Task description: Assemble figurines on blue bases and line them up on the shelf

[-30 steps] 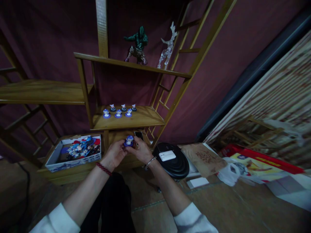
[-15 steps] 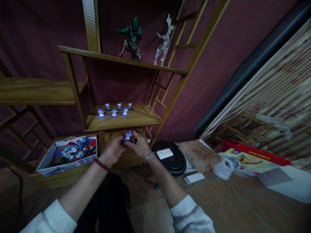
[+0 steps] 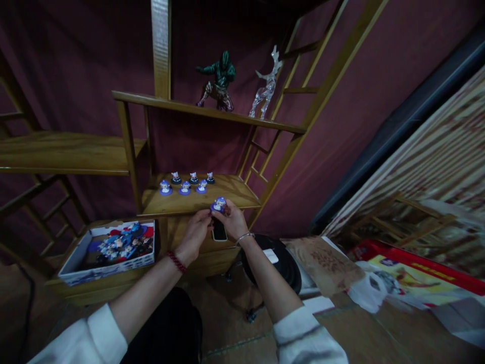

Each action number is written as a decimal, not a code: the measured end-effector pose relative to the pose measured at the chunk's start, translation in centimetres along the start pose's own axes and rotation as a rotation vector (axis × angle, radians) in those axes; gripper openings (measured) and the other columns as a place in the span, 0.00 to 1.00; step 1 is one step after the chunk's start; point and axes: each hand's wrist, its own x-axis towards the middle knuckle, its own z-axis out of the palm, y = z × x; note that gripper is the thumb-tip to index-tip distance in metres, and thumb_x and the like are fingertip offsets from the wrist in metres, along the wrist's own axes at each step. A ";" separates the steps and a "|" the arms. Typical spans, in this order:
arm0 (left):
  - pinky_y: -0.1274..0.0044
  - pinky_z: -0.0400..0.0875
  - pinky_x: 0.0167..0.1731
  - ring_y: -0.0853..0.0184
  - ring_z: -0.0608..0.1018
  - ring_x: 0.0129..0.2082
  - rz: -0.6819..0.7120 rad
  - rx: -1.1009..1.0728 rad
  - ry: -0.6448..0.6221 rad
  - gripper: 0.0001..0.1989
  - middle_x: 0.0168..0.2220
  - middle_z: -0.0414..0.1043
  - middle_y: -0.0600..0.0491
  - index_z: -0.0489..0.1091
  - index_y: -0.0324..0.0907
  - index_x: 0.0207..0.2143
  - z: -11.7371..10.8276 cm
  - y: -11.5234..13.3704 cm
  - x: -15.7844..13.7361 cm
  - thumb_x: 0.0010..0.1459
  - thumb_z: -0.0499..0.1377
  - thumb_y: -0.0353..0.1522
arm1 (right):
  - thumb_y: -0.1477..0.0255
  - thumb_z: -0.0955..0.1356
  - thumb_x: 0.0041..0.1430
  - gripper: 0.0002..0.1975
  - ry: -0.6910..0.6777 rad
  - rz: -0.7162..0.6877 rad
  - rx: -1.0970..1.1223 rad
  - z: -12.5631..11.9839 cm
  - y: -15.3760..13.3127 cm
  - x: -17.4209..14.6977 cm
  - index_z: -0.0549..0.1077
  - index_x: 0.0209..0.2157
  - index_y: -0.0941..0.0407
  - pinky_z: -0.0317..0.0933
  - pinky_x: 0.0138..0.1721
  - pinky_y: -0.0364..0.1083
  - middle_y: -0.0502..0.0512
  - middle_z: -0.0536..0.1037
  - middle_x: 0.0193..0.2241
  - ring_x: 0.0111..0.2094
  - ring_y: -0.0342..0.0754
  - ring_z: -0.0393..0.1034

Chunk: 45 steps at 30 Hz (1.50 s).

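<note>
Head view: I see the person's right hand (image 3: 235, 223) pinching a small purple-and-white figurine (image 3: 219, 203) between thumb and fingers, almost closed around it. It is held up, roughly upright, just in front of the front edge of the middle wooden shelf (image 3: 189, 203), toward that shelf's right end. The left hand (image 3: 195, 235) is half curled, its fingertips close by the figurine's base; from here I cannot tell whether they grip it. A red bead bracelet (image 3: 177, 262) circles the left wrist and a silver bracelet (image 3: 245, 236) the right.

On that shelf stand 6 figurines in 2 rows: 3 purple-based figurines (image 3: 185, 188) in front, 3 black-based figurines (image 3: 193, 177) behind. Below the hands a dark-screened phone (image 3: 220, 232) lies on the low wooden cabinet (image 3: 178, 232), partly covered by them. Off to the left, an open white box (image 3: 106, 271) holds a jumble of blue, red and black figurines (image 3: 127, 242).

Above, the upper shelf (image 3: 178, 107) bears a crouching green-hooded statue (image 3: 219, 81) and a clear deer statuette (image 3: 265, 91). A black round stool (image 3: 290, 275) sits beyond the right forearm.
</note>
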 end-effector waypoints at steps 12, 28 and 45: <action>0.77 0.64 0.39 0.65 0.69 0.43 0.219 0.361 -0.047 0.15 0.42 0.70 0.50 0.69 0.43 0.36 1.6 -0.9 5.9 0.46 0.51 0.23 | 0.66 0.69 0.41 0.22 0.127 0.039 -0.228 -1.6 1.2 5.2 0.66 0.41 0.55 0.62 0.38 0.45 0.53 0.74 0.33 0.35 0.45 0.68; 0.74 0.60 0.43 0.63 0.71 0.38 0.298 0.603 -0.052 0.13 0.33 0.72 0.50 0.70 0.43 0.29 2.8 0.2 9.5 0.44 0.51 0.21 | 0.72 0.69 0.43 0.24 0.043 0.112 -0.276 -0.7 3.8 10.0 0.63 0.45 0.53 0.62 0.39 0.45 0.53 0.74 0.34 0.35 0.46 0.69; 0.77 0.63 0.35 0.66 0.71 0.32 0.152 0.418 -0.052 0.11 0.22 0.68 0.54 0.69 0.43 0.21 2.6 -0.1 11.7 0.39 0.52 0.20 | 0.76 0.69 0.42 0.28 -0.046 0.094 -0.253 0.0 6.2 12.3 0.60 0.48 0.54 0.61 0.45 0.47 0.56 0.73 0.39 0.42 0.47 0.67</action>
